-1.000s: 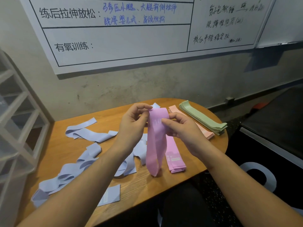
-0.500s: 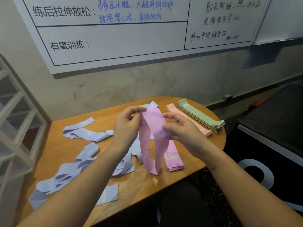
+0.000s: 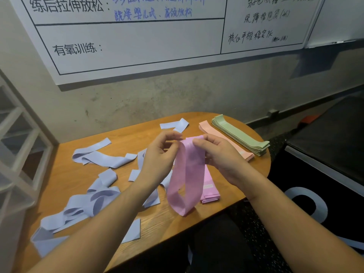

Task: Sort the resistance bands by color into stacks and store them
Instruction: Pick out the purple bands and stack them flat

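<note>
Head view: left hand and right hand pinch a pink band at centre; green stack, peach stack and pink stack formed, lavender bands unsorted lower left on worktop.

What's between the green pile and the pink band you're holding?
In the head view, the peach stack lies beside the green stack, and the right hand gripping the pink band comes before it.

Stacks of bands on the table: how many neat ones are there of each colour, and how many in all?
Green stack: 1
Peach stack: 1
Pink stack: 1
Lavender: 0, only loose lavender bands
Total: 3 neat stacks
One pink band is off the stacks, held by the left hand and the right hand.
</note>
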